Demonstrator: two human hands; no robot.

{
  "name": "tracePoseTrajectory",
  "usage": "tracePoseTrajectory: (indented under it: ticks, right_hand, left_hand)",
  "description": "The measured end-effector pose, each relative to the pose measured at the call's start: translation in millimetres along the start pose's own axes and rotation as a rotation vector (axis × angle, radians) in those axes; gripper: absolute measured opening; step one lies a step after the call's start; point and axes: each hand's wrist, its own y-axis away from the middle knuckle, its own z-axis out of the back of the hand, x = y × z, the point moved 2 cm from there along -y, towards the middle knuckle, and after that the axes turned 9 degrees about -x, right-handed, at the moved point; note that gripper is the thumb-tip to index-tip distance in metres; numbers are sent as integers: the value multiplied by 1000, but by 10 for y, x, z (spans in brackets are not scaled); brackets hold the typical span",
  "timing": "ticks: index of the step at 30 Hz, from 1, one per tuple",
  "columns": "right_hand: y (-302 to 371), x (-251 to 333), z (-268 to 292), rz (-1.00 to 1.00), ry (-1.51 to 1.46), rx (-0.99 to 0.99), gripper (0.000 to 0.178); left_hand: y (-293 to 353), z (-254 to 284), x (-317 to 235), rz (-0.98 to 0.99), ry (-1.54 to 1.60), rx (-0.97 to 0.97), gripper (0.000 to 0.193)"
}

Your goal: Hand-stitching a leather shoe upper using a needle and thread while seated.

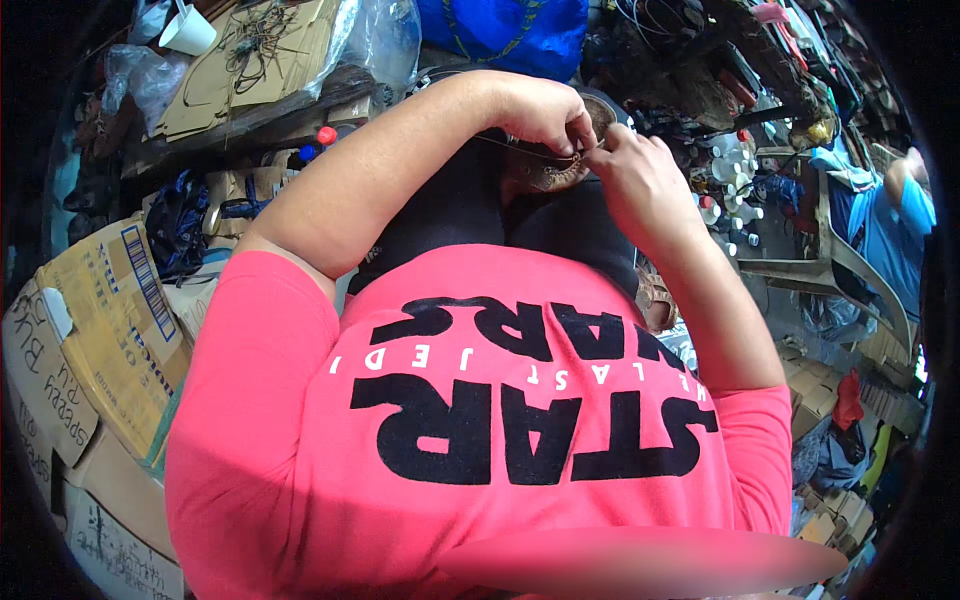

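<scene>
A brown leather piece (560, 178), which looks like a shoe with stitching along its edge, lies between my dark-trousered thighs. My left hand (548, 115) is bent over it from the far side, thumb and fingers pinched together. A thin thread (525, 151) runs across the leather to those fingertips. Close against them, my right hand (645, 178) has its fingers curled, with thumb and forefinger pressed together at the leather's edge. What the right fingertips hold is too small to make out. The lower part of the leather piece is hidden between my legs.
Cardboard sheets (280, 50) carry a tangle of dark strands at the far left, beside a white cup (188, 32). Cardboard boxes (110, 290) stand at left. A blue bag (510, 35) lies ahead. Small bottles (735, 185) and a plastic chair (850, 255) are at right.
</scene>
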Motion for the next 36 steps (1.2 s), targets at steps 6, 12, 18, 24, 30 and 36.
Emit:
tracePoseTrajectory:
  ticks: [6, 12, 18, 24, 30, 36]
  right_hand:
    - [-131, -121, -236, -66, -65, 16, 10]
    - [66, -478, -378, -637, -1061, 114, 19]
    - [320, -467, -454, -291, -715, -169, 23]
    - [264, -851, -815, -969, -1600, -736, 31]
    - [247, -587, -750, -782, -2622, -457, 41]
    - [408, -531, -624, -763, -2302, -406, 43]
  left_hand:
    - [-127, -10, 73, -60, 1, -155, 38]
    - [353, -103, 11, -164, -255, -864, 32]
    - [1153, 107, 168, 230, -167, -312, 22]
    - [902, 330, 381, 239, 352, -749, 40]
    - [452, 32, 163, -113, 1966, -530, 48]
    - [438, 20, 482, -130, 1747, -295, 45]
